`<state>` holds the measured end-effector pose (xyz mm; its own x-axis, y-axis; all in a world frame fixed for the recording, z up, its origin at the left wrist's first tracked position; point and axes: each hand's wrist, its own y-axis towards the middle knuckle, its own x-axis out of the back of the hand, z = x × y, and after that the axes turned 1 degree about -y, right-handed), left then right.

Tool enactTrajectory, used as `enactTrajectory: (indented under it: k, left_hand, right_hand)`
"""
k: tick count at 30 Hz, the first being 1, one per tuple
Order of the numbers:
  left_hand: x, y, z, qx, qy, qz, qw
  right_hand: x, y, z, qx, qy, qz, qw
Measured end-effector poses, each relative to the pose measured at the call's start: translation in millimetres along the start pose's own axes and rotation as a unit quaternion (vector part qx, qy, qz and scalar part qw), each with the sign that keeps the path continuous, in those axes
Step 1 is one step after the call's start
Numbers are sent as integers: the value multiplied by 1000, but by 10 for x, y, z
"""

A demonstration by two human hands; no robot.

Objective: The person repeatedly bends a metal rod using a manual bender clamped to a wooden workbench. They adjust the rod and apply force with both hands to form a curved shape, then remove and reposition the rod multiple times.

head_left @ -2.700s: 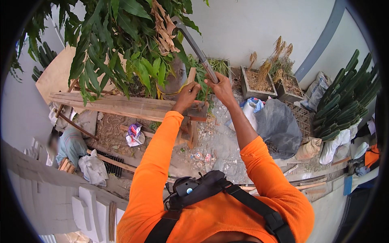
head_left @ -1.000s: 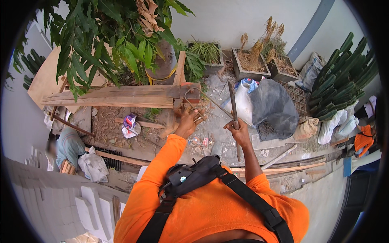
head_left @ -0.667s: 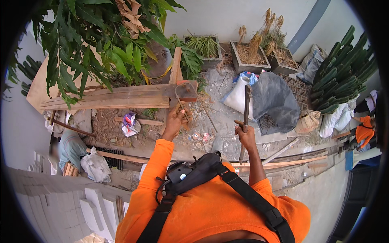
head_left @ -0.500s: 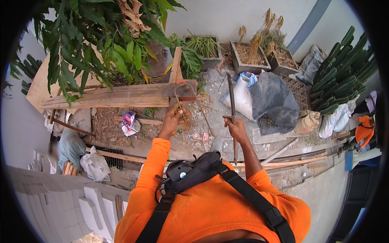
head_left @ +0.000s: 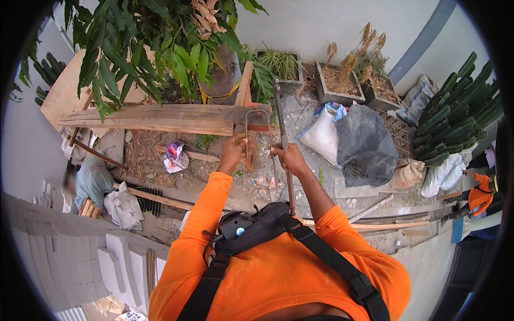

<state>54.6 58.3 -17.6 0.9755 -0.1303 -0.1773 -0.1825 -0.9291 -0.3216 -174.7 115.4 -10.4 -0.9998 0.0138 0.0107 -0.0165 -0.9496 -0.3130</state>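
Note:
My left hand [head_left: 233,152] is closed around one leg of a thin metal rod bent into a U [head_left: 247,126]. The rod's curved top lies over the end of a thick wooden beam [head_left: 155,119], by a rusty reddish piece [head_left: 258,117]. In my right hand [head_left: 290,159] is a long dark metal bar [head_left: 280,115], held nearly upright, its lower end close to my chest. The rod's other leg runs down beside my right fingers; whether they touch it, I cannot tell.
A leafy tree [head_left: 134,48] overhangs the beam's left part. Sacks and a dark sheet [head_left: 369,139] lie to the right, near planter boxes [head_left: 339,85] and a cactus [head_left: 450,117]. Long timbers [head_left: 369,226] cross the ground before me. Another person [head_left: 481,195] is at far right.
My right hand has moved left and up with the bar, which now stands beside the beam's end. The bent rod's curve has turned into an upright U over that end.

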Motion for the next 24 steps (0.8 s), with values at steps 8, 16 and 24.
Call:
enactTrajectory:
  k: [8, 16, 24]
  left_hand:
    - [-7, -5, 37, -14, -20, -17, 1000]
    - [-20, 29, 59, -37, 25, -31, 999]
    - [-55, -2, -25, -42, 53, -37, 997]
  right_hand:
    - [-42, 89, -157, 8, -15, -22, 1000]
    - [-1, 149, -213, 37, -28, -9, 999]
    - [-9, 92, -143, 25, -27, -6, 999]
